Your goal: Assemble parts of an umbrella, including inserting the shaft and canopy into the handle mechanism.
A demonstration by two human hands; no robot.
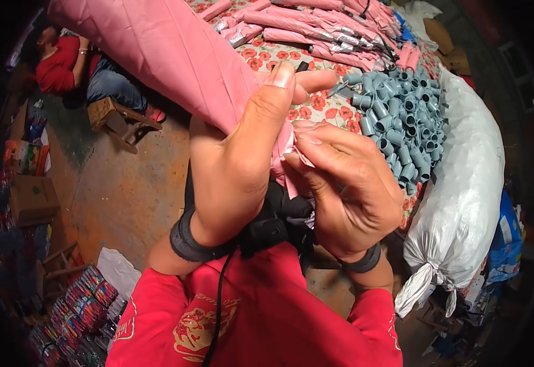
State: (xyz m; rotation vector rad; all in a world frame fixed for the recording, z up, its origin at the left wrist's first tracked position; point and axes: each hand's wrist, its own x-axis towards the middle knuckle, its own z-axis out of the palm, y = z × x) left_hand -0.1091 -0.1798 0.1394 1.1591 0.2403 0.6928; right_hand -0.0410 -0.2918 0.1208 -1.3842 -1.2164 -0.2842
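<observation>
Pink umbrella canopy (175, 55) rises from both closed hands: left hand (233, 165) wraps it, right hand (349, 192) pinches its hem. Behind lie blue-grey plastic caps (401, 116), folded pink umbrellas (316, 27) on a flowered tablecloth (319, 110), and a white sack (463, 183).

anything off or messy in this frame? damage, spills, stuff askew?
Nothing stands out. The left hand grips a folded pink umbrella while the right hand pinches its fabric edge. The blue-grey plastic caps sit in a loose heap on the floral tablecloth, beside more pink umbrellas. No visible tears or spills.
</observation>
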